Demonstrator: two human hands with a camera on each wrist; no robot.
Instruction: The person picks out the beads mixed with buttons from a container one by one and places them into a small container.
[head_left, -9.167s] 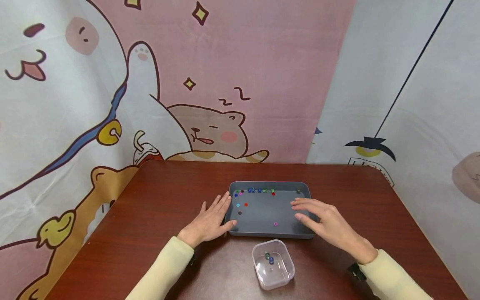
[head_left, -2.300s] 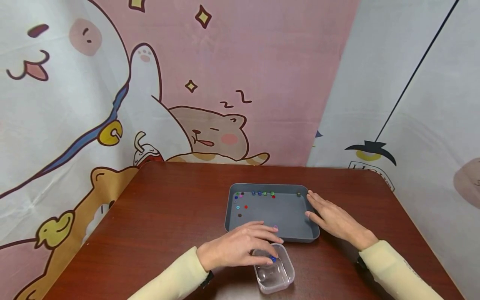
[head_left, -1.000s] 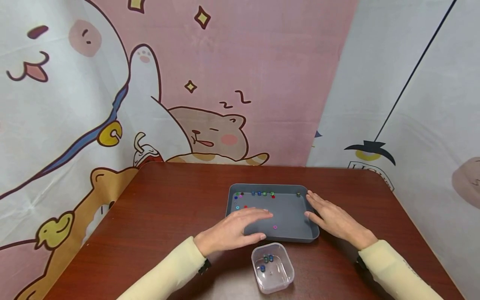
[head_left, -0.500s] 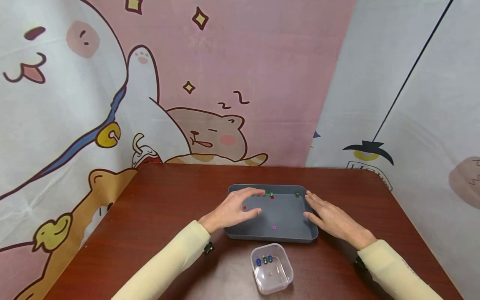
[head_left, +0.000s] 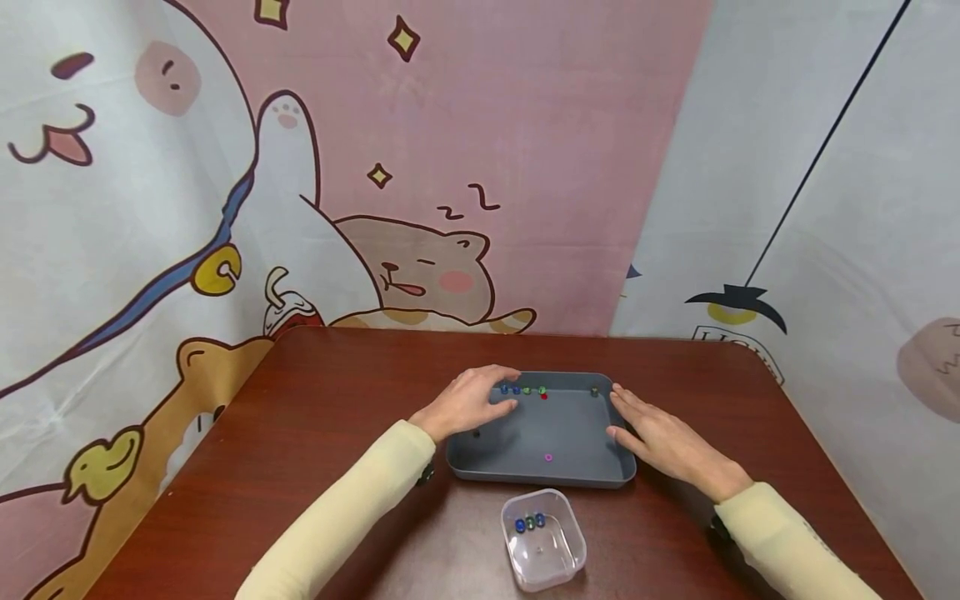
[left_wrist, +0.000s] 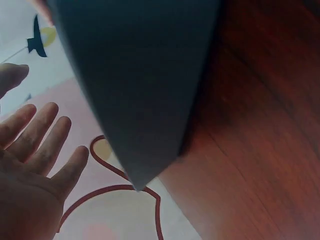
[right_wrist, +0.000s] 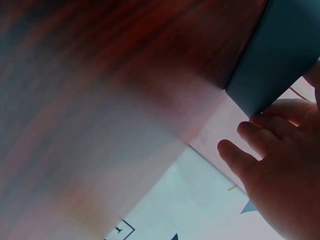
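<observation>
My left hand [head_left: 468, 402] hovers over the left end of a grey tray [head_left: 525, 479], thumb and fingers apart, holding nothing visible. Close to its fingertips, a row of blue and green glass marbles [head_left: 516, 390] lies along the tray's far wall. In the left wrist view the left hand [left_wrist: 40, 165] has spread fingers beside the tray wall [left_wrist: 135, 90]. My right hand [head_left: 671, 437] rests against the tray's right edge with straight fingers; the right wrist view shows those fingers [right_wrist: 260, 137] at the tray's corner. Three marbles [head_left: 530, 523] sit in a clear plastic box [head_left: 543, 571].
Inside the tray lie a pink ring [head_left: 548, 457], a red piece [head_left: 543, 397], a dark piece [head_left: 476, 433] and a dark marble [head_left: 595, 392]. My left hand hides the tray's far left corner. The brown table [head_left: 360, 367] meets a printed cloth backdrop [head_left: 562, 167].
My left hand let a blue marble go into the clear box, then moved away over the tray to its far left. My right hand went earlier from above the tray to its right edge.
</observation>
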